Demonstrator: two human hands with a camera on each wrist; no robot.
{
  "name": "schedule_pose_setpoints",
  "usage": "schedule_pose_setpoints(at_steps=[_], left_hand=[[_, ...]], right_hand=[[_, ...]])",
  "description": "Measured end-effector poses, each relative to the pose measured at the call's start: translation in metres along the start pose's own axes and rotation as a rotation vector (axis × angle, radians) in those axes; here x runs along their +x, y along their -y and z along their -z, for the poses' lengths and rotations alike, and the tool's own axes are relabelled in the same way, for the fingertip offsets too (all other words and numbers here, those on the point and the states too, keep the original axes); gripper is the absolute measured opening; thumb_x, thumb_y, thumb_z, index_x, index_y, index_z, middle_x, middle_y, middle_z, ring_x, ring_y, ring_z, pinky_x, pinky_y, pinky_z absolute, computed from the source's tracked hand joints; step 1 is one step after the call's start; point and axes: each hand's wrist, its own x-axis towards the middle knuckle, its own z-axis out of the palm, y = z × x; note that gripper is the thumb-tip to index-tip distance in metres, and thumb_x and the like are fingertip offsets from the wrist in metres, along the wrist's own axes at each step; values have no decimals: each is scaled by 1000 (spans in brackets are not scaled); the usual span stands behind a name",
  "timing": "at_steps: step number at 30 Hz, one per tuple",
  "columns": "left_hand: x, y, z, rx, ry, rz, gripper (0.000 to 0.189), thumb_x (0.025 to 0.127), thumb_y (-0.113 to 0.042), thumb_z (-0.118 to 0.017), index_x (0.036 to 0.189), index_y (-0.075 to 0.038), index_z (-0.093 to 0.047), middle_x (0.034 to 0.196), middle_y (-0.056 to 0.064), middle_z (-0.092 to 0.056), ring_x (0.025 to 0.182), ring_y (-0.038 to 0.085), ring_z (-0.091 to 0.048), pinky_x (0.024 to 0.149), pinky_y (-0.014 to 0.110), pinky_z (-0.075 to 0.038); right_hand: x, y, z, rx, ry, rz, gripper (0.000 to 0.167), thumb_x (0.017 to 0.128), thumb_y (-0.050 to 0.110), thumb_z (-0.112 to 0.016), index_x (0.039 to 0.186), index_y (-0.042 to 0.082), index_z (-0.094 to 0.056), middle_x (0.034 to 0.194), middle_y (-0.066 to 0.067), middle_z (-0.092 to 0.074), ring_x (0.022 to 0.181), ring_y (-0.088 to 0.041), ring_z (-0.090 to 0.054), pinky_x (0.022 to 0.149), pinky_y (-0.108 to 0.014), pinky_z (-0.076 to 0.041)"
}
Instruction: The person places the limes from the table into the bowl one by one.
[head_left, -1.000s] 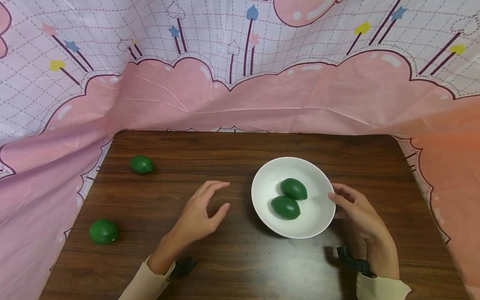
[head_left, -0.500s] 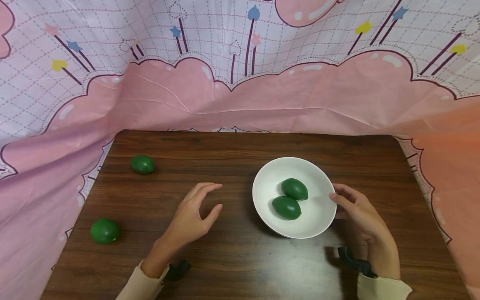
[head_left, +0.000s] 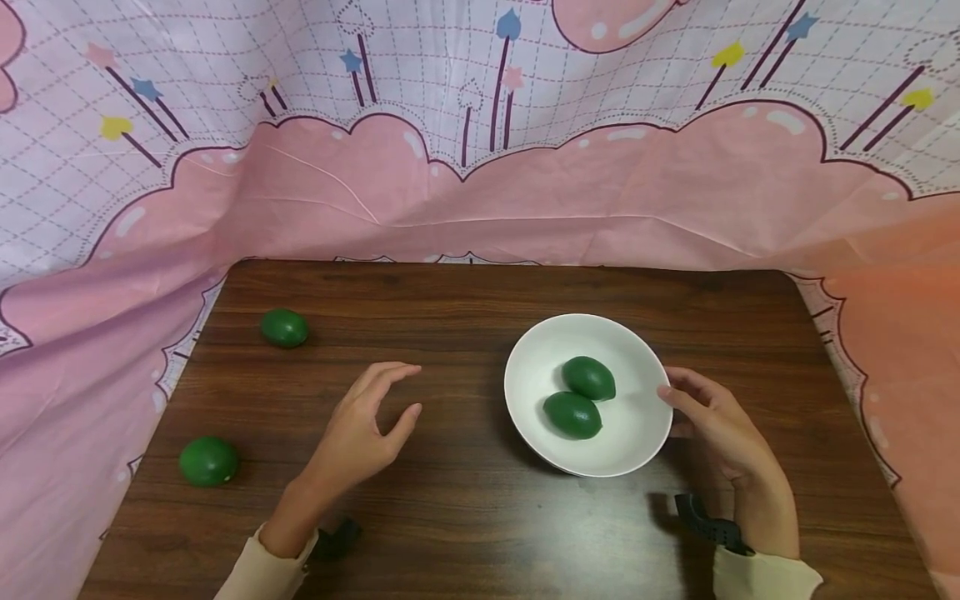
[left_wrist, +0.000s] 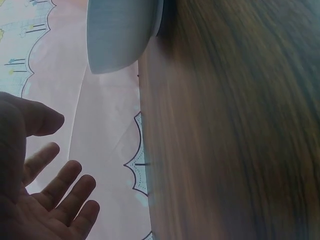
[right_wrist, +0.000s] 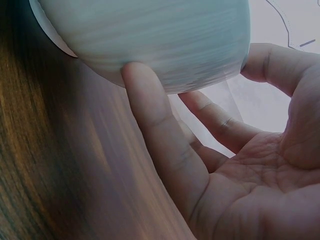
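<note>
A white bowl [head_left: 637, 433] stands on the table, right of its middle. Inside it lie two green limes [head_left: 588, 378], side by side. My right hand [head_left: 723, 429] holds the bowl's right side, thumb at the rim and fingers against the outer wall, as the right wrist view also shows. Left of the bowl, my left hand [head_left: 356, 433] hovers over the wood with fingers apart and nothing in them. One more lime [head_left: 284, 328] lies at the back left of the table, and another lime [head_left: 208, 462] at the front left. Both sit apart from the left hand.
The dark wooden table [head_left: 465, 533] reaches back to a pink and white patterned cloth [head_left: 480, 200], which hangs behind it and along both sides. Dark straps [head_left: 712, 525] are on the wrists, next to light sleeves.
My left hand has drifted left, away from the bowl, its fingers still spread. The right hand, the bowl and the limes have stayed in place.
</note>
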Motion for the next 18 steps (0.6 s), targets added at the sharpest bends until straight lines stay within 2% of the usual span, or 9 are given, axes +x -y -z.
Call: schedule_pose_setpoints(at_steps=[11, 18], left_hand=[[-8, 8, 5, 30, -7, 26, 54, 96, -15, -77, 147, -15, -59, 144, 5, -60, 134, 29, -59, 107, 57, -53], [-9, 10, 11, 39, -25, 50, 54, 96, -15, -77, 146, -14, -59, 145, 6, -59, 137, 29, -57, 110, 55, -51]], right_hand=[[0, 0, 1, -2, 4, -2, 45, 110, 29, -57, 147, 3, -53, 115, 17, -68, 97, -9, -74, 78, -36, -66], [0, -1, 0, 6, 8, 1, 44, 110, 28, -57, 146, 4, -54, 115, 17, -69, 97, -8, -73, 78, -35, -66]])
